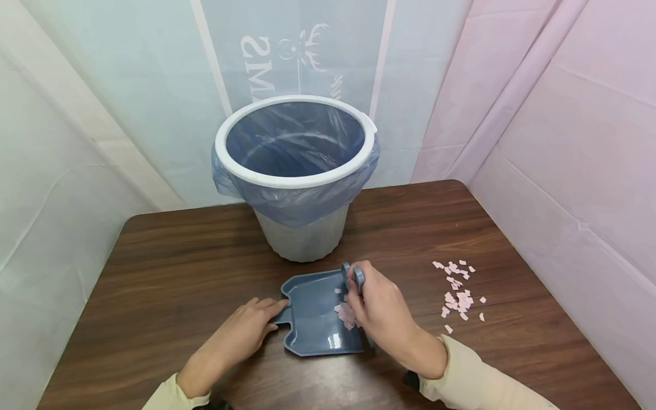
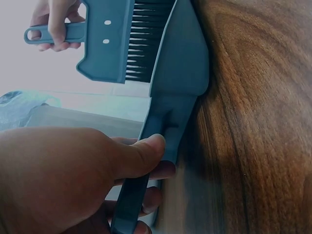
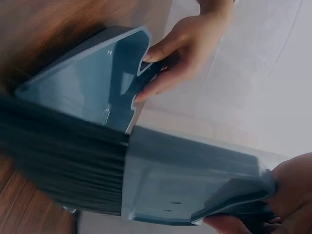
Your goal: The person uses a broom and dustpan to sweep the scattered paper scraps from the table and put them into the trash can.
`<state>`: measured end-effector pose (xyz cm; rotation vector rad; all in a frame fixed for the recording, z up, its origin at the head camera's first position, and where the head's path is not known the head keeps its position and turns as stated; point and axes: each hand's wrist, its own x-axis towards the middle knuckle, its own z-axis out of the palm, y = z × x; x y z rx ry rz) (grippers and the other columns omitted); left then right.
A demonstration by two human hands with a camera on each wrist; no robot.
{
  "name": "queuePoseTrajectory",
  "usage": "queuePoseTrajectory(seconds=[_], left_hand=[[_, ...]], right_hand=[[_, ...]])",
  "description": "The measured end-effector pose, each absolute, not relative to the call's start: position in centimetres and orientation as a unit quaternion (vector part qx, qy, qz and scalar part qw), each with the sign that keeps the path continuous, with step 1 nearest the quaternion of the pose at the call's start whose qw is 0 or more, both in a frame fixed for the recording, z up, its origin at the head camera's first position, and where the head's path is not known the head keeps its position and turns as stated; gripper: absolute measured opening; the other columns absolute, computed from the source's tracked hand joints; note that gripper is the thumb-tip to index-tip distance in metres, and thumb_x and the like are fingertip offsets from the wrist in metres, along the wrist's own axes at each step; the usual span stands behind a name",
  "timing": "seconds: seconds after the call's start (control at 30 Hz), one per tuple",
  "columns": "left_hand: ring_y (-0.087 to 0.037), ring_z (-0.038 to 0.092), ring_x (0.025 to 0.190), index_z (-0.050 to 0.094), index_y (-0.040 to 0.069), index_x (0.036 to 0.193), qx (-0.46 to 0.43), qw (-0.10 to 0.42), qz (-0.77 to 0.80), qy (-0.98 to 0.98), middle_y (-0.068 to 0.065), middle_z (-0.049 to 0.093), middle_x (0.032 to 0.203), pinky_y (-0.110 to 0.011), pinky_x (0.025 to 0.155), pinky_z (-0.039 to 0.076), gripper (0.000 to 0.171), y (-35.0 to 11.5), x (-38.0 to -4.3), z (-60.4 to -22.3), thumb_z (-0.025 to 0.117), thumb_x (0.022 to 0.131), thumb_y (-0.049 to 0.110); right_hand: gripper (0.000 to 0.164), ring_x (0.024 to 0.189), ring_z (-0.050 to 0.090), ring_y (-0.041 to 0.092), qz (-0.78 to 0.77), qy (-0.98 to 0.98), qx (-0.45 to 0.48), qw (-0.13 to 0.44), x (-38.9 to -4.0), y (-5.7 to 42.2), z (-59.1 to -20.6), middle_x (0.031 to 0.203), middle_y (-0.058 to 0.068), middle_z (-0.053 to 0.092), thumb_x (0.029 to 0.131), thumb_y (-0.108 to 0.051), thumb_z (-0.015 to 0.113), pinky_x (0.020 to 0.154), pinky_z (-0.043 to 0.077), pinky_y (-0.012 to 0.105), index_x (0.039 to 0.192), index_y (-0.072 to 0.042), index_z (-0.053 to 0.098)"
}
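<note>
My left hand (image 1: 252, 324) grips the handle of a blue-grey dustpan (image 1: 312, 319) that lies on the wooden table; the left wrist view shows thumb and fingers round that handle (image 2: 134, 195). Small pink paper scraps (image 1: 346, 315) lie in the pan near its open right edge. Above that edge, my right hand (image 1: 381, 307) holds a matching hand brush (image 1: 359, 278) by its handle. Dark bristles (image 3: 63, 156) point down toward the pan in the right wrist view. From the head, the right hand hides most of the brush.
Behind the dustpan stands a white bin (image 1: 307, 233) lined with a translucent blue bag (image 1: 302, 202). More pink scraps (image 1: 461, 300) are scattered on the right of the table (image 1: 179, 273). Pale cloth walls (image 1: 579, 171) close in the back and sides.
</note>
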<state>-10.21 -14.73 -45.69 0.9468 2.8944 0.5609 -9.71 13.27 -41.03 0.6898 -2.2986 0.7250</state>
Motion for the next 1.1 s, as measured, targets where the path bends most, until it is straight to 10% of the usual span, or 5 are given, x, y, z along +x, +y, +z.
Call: queuePoseTrajectory(seconds=[1.1], left_hand=[[-0.030,0.064,0.110,0.064,0.003,0.135,0.312,0.009,0.173,0.934,-0.010,0.068,0.126,-0.051,0.093,0.054,0.047,-14.8,-10.2,-46.0,0.076,0.090,0.007]], right_hand=[[0.022,0.064,0.057,0.004,0.359,-0.835,0.249,0.334,-10.9,15.5,-39.9,0.084,0.002,0.063,0.084,0.009,0.064,0.055,0.048,0.015,0.100,-0.004,0.058]])
